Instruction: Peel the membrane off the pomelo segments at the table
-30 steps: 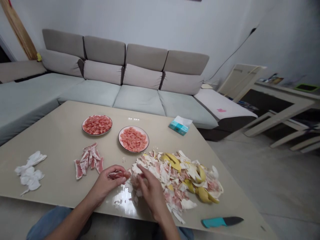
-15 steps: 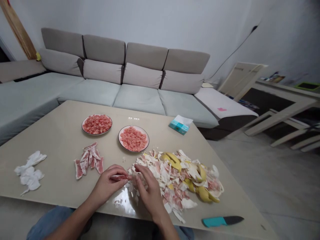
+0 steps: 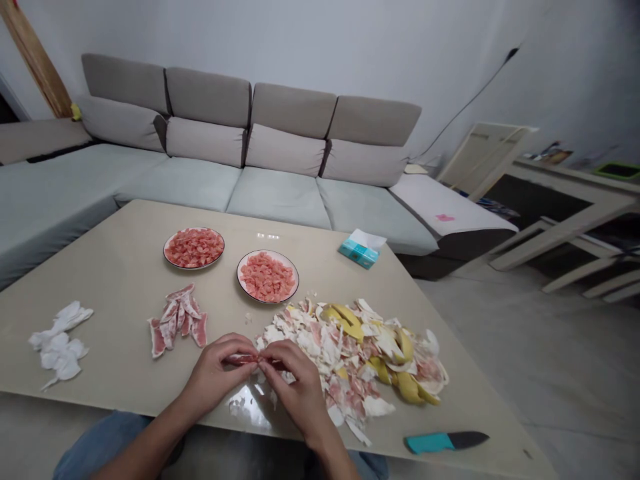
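A reddish pomelo segment [image 3: 241, 359] is held in my left hand [image 3: 219, 369], between thumb and fingers. My right hand [image 3: 294, 378] pinches the segment's right end, its thumb and fingertips meeting those of the left. Just right of my hands spreads a heap of pomelo peel and white pith scraps [image 3: 320, 347], with yellow rind pieces [image 3: 345, 321] in it. To the left lies a small pile of pomelo segments [image 3: 179, 319] with whitish skin. Beyond my hands, a plate of pink pomelo pulp [image 3: 267, 277] and a second plate of pulp [image 3: 194, 248] sit on the table.
A knife [image 3: 446, 441] with a teal handle lies near the table's front right edge. Crumpled white tissues [image 3: 63, 343] are at the left, and a blue tissue pack [image 3: 361, 249] stands at the far right. Behind the table [image 3: 120, 287] runs a grey sofa [image 3: 275, 193].
My right hand has moved left and closed its fingertips on the end of the pomelo segment; earlier its fingers were apart. My left hand still holds the segment in nearly the same place.
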Demonstrator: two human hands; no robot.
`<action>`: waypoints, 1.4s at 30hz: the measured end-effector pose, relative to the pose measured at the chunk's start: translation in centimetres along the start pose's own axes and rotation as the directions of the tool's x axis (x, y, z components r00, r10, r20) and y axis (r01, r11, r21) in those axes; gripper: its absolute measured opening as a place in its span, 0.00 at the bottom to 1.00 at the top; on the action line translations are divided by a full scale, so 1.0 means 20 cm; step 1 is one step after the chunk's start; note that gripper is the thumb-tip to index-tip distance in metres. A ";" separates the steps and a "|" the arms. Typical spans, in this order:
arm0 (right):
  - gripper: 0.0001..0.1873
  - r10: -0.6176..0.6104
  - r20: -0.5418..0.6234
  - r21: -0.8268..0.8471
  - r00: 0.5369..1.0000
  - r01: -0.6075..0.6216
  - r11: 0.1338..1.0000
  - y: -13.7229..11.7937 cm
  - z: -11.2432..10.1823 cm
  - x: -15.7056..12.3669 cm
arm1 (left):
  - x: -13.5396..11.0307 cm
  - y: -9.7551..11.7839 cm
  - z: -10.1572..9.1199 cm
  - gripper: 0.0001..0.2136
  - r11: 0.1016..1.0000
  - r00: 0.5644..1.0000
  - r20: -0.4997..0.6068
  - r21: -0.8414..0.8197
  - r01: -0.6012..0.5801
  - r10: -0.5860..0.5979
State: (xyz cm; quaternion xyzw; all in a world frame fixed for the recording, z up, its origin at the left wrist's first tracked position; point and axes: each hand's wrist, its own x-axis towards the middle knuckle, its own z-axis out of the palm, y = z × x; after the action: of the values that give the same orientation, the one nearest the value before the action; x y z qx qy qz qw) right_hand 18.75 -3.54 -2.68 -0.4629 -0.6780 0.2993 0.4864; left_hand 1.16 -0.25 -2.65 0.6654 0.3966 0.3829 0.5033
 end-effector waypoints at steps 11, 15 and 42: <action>0.15 -0.074 0.021 -0.125 0.997 0.076 0.989 -0.01 0.01 -0.01 | -0.04 -0.02 -0.03 0.13 0.806 0.916 0.067 0.453 -0.381 0.395; 0.11 -0.125 0.020 -0.204 0.992 0.127 0.971 0.01 0.02 -0.02 | -0.04 -0.03 -0.02 0.14 0.743 0.898 0.123 0.519 -0.422 0.423; 0.14 0.151 -0.004 -0.002 0.989 -0.151 0.989 0.02 -0.01 0.00 | 0.02 -0.01 -0.02 0.10 0.969 0.975 -0.020 -0.116 0.216 -0.220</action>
State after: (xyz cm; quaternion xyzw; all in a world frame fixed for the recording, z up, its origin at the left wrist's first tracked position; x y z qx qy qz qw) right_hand 19.14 -3.44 -2.91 -0.5138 -0.6404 0.3336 0.4633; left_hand 0.95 0.37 -2.80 0.5819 0.4532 0.3577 0.5728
